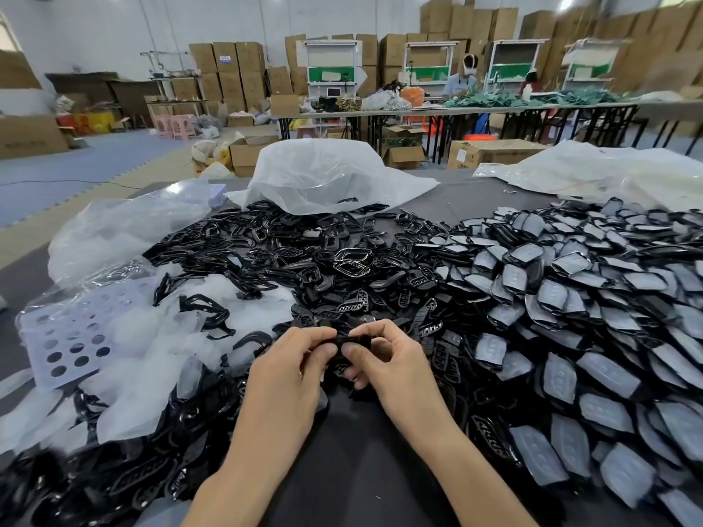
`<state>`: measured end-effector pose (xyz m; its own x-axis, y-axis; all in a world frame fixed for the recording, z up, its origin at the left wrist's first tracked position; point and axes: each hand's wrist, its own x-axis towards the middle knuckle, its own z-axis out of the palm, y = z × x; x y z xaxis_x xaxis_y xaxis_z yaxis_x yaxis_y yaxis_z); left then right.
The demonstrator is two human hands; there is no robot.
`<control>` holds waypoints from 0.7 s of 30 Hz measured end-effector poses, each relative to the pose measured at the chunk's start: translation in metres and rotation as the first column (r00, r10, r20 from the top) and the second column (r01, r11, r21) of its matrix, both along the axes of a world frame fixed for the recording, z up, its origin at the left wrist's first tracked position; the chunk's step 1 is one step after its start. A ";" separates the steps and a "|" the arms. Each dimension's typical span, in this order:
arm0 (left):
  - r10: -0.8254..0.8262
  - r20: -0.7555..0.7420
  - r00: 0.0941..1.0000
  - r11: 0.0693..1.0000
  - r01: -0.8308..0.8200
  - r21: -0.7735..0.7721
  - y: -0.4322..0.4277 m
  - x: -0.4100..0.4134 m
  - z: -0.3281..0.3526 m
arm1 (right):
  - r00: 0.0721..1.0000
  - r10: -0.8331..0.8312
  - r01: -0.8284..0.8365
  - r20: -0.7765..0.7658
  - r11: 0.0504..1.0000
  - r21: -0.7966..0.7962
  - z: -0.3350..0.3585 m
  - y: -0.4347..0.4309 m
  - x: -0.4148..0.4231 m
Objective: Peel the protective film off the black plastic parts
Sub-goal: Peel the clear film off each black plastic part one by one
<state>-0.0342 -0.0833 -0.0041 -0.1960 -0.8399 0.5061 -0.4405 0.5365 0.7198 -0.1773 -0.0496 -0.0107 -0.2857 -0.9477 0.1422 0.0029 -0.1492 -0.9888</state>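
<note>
A dark grey cloth-topped work table fills the foreground of a warehouse floor, with stacked brown cardboard cartons lining the far wall and a person at a long folding table in front of them. The largest heap on the work table, at right, is a spread of flat black plastic parts faced with matt grey protective film, overlapping like scales. Beside it, across the middle, lies a tangle of glossy bare black plastic frames, open-centred and shiny. Behind the frames a crumpled translucent white plastic bag stands open, a few frames lying at its mouth. At left sits a drift of cloudy, wrinkled film scraps, with a pale lilac sheet punched with round holes among them. At the near centre, above the bare cloth, the left hand and right hand meet fingertip to fingertip, fingers curled, pinching one small black plastic piece between them. The fingers hide most of it; whether film covers it cannot be told.
</note>
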 end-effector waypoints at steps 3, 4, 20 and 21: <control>-0.001 0.053 0.999 1.000 0.002 -0.006 0.000 0.002 -0.001 | 0.999 0.008 -0.008 -0.045 1.000 -0.012 -0.001 -0.001 0.002; 0.009 0.081 0.997 1.000 -0.008 -0.006 0.000 0.004 0.000 | 0.998 0.008 -0.009 -0.058 1.000 -0.012 -0.002 -0.002 0.003; 0.043 0.813 0.581 0.937 -0.306 0.170 -0.102 0.057 0.028 | 0.992 -0.124 0.125 0.027 0.992 -0.021 -0.012 -0.012 0.000; 0.057 0.805 0.591 0.941 -0.302 0.155 -0.102 0.056 0.027 | 0.992 -0.122 0.122 0.033 0.992 -0.019 -0.011 -0.012 0.000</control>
<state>0.0221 -0.1856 0.0233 -0.2410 -0.9705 0.0017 -0.9608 0.2388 0.1412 -0.1778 -0.0613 -0.0218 -0.4035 -0.9025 0.1509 0.0142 -0.1711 -0.9852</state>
